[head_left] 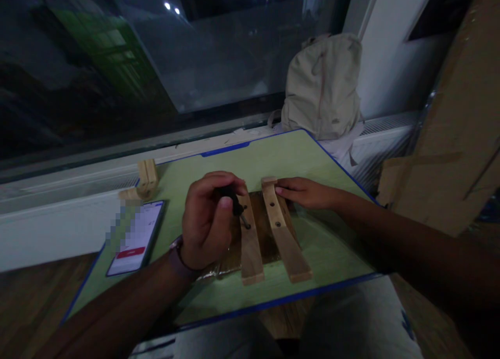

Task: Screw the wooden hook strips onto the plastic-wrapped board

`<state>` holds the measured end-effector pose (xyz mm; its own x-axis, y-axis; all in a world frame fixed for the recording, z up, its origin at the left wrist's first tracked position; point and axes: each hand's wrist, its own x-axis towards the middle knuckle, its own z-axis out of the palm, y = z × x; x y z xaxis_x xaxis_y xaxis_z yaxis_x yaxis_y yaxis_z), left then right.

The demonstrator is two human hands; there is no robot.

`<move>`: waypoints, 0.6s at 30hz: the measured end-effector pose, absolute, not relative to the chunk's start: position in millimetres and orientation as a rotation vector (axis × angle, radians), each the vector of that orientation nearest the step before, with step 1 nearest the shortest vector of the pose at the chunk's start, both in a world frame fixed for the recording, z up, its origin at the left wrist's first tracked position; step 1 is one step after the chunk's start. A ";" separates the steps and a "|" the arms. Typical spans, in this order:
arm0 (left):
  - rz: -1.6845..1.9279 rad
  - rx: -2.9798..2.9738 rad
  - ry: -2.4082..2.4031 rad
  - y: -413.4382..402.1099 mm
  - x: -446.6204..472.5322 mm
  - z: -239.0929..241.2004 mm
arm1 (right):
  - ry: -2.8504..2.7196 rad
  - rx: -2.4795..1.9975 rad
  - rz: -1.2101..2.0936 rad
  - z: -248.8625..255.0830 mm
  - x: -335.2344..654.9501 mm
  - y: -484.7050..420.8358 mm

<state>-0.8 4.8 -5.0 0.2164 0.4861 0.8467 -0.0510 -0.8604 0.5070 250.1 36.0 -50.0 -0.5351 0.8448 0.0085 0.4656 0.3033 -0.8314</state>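
Observation:
My left hand is closed around a screwdriver with a black handle. Its metal shaft slants down to a hole in the left wooden leg. Beside that lies the right wooden leg, angled, with two dark holes or screw heads in it. My right hand grips the far end of the right leg at its outer edge, thumb on top and some fingers hidden. Both legs rest across a shiny brown board, partly covered by them and by my left hand.
The small green table has a blue edge. On its left side lie a phone and some small wooden blocks. A beige backpack stands behind, by the window. Cardboard rises at the right.

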 end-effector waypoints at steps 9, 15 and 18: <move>1.735 2.136 0.528 3.9 -1.1 -5.7 | -2.149 -1.156 1.136 -52.6 249.6 37.5; 1.758 2.060 0.395 7.0 1.8 -3.4 | -2.150 -1.161 1.128 -49.1 249.9 35.5; 1.789 2.220 0.477 9.9 -5.3 -3.6 | -2.142 -1.156 1.130 -49.0 250.2 35.8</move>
<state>-5.3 9.9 -3.6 0.1925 0.4031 0.8947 0.0956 -0.9151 0.3917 250.2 35.8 -49.0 -0.5449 0.8385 0.0085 0.4662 0.3113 -0.8281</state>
